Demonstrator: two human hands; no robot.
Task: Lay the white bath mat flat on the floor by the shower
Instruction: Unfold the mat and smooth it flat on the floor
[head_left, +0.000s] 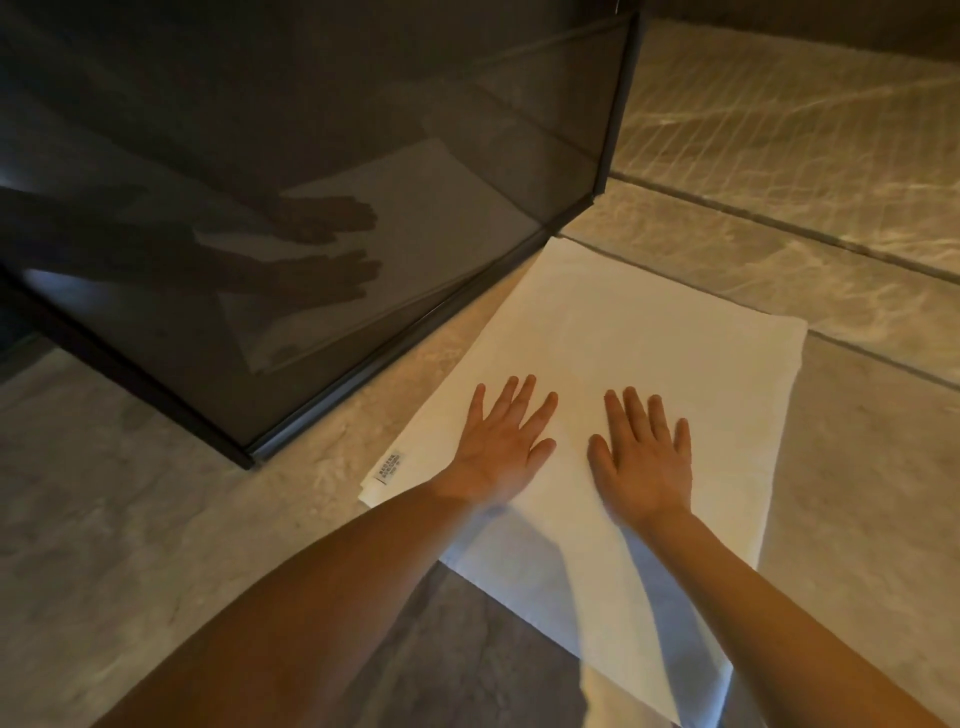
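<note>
White bath mat (613, 332) lies on the stone-look tile floor (156, 499) just beside the dark-framed glass shower screen (363, 156), its long axis running from the screen's corner back toward the person. Its near end is rumpled, with a fold. A small label (388, 464) sits at the corner nearest the screen. Left hand (501, 447) and right hand (647, 457) press flat on it, fingers spread, close together, gripping nothing. The glass reflects both hands.
</note>
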